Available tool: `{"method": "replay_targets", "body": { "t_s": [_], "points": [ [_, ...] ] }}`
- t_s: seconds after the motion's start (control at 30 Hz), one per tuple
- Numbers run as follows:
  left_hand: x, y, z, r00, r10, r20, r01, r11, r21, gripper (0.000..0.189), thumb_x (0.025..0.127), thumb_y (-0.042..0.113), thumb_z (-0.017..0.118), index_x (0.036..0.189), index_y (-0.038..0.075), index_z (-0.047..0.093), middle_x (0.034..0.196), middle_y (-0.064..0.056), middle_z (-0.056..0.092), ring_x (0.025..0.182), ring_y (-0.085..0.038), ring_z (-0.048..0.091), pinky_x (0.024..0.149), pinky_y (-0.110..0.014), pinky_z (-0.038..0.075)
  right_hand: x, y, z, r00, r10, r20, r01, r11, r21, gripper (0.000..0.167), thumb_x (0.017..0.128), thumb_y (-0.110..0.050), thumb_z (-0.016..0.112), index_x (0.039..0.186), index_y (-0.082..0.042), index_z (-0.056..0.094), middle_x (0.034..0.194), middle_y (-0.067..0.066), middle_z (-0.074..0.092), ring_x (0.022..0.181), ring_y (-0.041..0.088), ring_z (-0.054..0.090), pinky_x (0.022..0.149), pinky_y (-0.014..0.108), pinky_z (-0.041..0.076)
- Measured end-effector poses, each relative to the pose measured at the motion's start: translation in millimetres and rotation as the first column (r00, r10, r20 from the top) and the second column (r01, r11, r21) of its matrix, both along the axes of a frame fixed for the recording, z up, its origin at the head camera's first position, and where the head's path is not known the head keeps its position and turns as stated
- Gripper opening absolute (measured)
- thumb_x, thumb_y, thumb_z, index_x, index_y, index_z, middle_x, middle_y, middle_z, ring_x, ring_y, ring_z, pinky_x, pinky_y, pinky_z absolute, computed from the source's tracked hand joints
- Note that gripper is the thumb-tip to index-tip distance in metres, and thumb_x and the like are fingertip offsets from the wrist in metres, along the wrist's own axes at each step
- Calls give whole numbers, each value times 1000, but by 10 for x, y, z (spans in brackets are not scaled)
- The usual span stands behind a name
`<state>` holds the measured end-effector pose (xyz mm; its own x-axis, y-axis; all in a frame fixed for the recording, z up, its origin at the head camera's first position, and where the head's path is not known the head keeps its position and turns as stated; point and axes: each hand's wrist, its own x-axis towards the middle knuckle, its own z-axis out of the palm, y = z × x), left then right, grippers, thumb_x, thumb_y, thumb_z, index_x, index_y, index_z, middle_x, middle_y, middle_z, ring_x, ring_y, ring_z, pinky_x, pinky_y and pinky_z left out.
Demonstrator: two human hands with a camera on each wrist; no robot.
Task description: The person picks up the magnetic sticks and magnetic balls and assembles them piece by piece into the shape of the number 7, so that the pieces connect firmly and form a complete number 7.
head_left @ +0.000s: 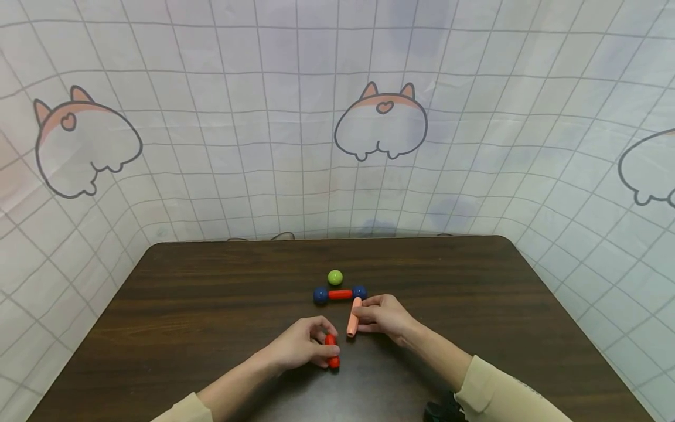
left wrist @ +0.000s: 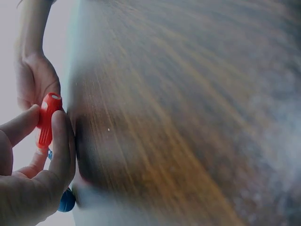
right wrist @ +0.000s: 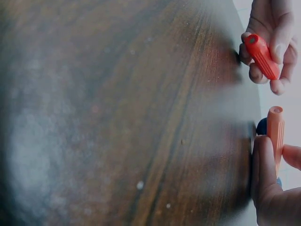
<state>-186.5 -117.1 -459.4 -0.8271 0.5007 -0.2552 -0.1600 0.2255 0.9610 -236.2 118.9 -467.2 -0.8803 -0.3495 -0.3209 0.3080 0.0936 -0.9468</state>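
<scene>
My left hand pinches a short red rod between thumb and fingers, just above the table. The rod is ribbed, with a small pale disc in its end. To its right, my right hand grips a peach-coloured rod of similar shape, tilted, with its upper end close to a blue ball. Beyond the hands lies a row on the table: a blue ball, a red rod and another blue ball, end to end. A green ball sits just behind this row.
The dark wood-grain table has rounded far corners. A white gridded curtain with cartoon animal prints hangs behind and on both sides. A black object, partly cut off, shows near the right sleeve at the bottom edge.
</scene>
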Motion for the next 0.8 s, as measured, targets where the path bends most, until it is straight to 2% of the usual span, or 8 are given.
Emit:
{"method": "replay_targets", "body": {
  "t_s": [0.27, 0.47, 0.63, 0.8],
  "points": [
    [16, -51, -2, 1000, 21, -8, -21, 1000, 12, 27, 89, -1, 78, 108, -5, 60, 87, -7, 62, 76, -18, 67, 75, -37, 60, -4, 9, 0, 1000, -2, -7, 2, 1000, 12, 44, 100, -12, 68, 130, 17, 54, 109, 19, 67, 88, 18, 72, 81, 34, 58],
    [22, -77, -8, 999, 16, 32, -17, 999, 49, 24, 88, -2, 78, 103, -6, 59, 84, -7, 63, 78, -19, 69, 77, -36, 59, 2, 1, 13, 1000, 1, -5, -1, 1000, 24, 43, 100, -13, 68, 130, 17, 56, 108, 19, 67, 87, 18, 72, 81, 34, 58],
    [16, -88, -14, 998, -8, 70, 3, 997, 77, 24, 90, 1, 77, 109, -9, 65, 89, -9, 66, 84, -20, 70, 82, -38, 59, 7, -1, 24, 1000, -3, -5, 4, 1000, 26, 44, 101, -13, 68, 131, 16, 55, 109, 19, 67, 88, 18, 72, 82, 34, 58],
    [26, -92, -6, 996, -29, 79, 23, 997, 79, 23, 93, 4, 75, 111, -10, 70, 96, -10, 71, 88, -22, 72, 84, -38, 58, 5, -1, 22, 1000, -4, -4, 5, 1000, 29, 43, 100, -13, 68, 130, 16, 56, 109, 19, 67, 87, 18, 72, 81, 33, 58]
  ]
}}
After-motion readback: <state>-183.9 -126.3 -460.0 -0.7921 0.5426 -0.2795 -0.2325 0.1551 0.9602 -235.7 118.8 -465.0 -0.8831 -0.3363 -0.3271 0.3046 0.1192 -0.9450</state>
